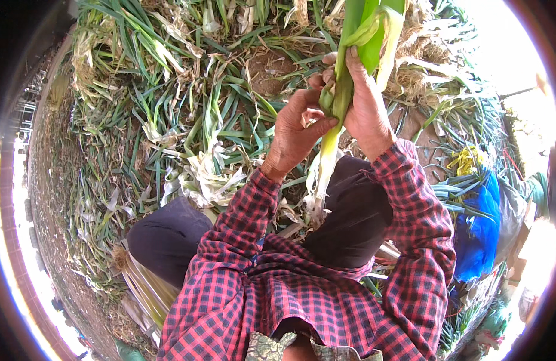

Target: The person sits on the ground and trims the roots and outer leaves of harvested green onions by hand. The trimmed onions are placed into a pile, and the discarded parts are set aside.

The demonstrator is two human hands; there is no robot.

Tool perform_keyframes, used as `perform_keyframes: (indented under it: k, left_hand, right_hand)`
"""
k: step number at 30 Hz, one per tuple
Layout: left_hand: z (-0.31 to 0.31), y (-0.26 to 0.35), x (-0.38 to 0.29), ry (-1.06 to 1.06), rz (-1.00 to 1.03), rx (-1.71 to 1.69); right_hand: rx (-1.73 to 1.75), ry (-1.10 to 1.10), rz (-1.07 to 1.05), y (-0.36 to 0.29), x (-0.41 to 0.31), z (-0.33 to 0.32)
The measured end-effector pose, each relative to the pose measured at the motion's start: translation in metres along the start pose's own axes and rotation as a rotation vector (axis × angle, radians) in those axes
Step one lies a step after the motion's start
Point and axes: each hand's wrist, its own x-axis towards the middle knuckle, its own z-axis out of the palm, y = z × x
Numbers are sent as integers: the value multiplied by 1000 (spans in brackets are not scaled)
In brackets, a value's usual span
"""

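A large green onion (328, 155) stands tilted between my knees, its pale root end low and its green leaves rising past the top of the view. My right hand (367, 108) is wrapped around the green part of the stalk, thumb pointing up along it. Lower on the stalk, my left hand (300, 128) pinches a loose outer leaf (326, 98) between thumb and fingers. A yellowed leaf (389, 40) folds over beside the upper stalk. Thin peeling skin hangs around the white lower part.
Stripped leaves and pale skins (210, 176) litter the ground ahead and left. Rooted onions (413, 76) lie at the upper right. A bundle of onions (145, 280) lies by my left knee. To the right are a blue plastic bag (478, 230) and yellow ties (467, 160).
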Motion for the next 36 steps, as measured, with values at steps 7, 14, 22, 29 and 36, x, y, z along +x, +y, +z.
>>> perform_keyframes:
  k: [7, 14, 22, 29, 36]
  left_hand:
    - [-19, 33, -5, -75, 64, 510]
    - [-65, 17, -90, 124, 140, 505]
    - [-151, 51, -100, 333, -632, 861]
    - [-48, 9, -73, 31, -503, -131]
    - [-52, 19, -83, 207, -429, -78]
  right_hand:
    - [-94, 139, 37, 13, -7, 17]
    - [21, 284, 13, -4, 10, -17]
    - [-214, 334, -92, 35, 15, -27]
    - [-94, -221, 212, 36, -13, 9]
    - [-275, -245, 279, 32, -19, 3]
